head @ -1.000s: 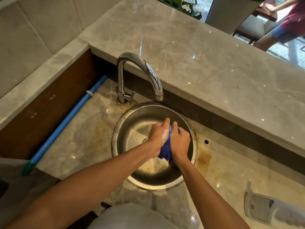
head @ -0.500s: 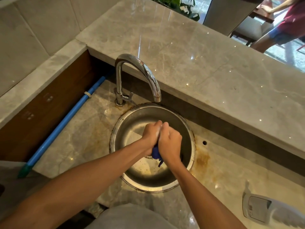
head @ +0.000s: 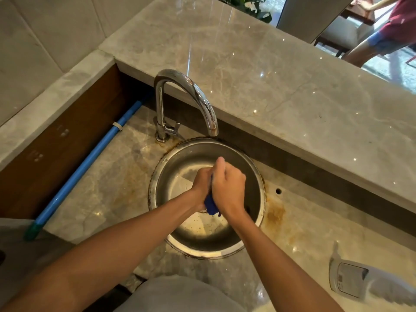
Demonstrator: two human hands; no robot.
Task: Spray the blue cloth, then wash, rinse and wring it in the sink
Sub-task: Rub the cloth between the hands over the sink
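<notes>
Nearest, low right on the tabletop (head: pixel 304 224), a white spray bottle (head: pixel 351 278) lies on its side, cut off by the frame edge; its label is too blurred to read.

Over the round steel sink (head: pixel 162 176), both forearms reach in. The left hand (head: pixel 201 183) and right hand (head: pixel 229 188) are pressed close together, each grip curled tight around the blue cloth (head: pixel 211 204). Only a small bunched wad of cloth shows, poking out below the palms just above the basin floor.

Change: a second ago the hands sat side by side with more cloth showing between them; now they are closed up, the right hand rolled over the left, and far less blue is visible. That reads as a twisting squeeze, so my judgement is that this is either scrubbing or the start of wringing. I cannot tell which.

Hard to make out: most of the cloth is hidden inside the fists. No stream shows at the faucet (head: pixel 191 95) spout, though a thin trickle would be hard to see. Droplets speckle the basin floor.

Further back, a blue pole (head: pixel 90 161) lies along the wooden wall on the left. Beyond the raised ledge, another person is partly in view, top right.
</notes>
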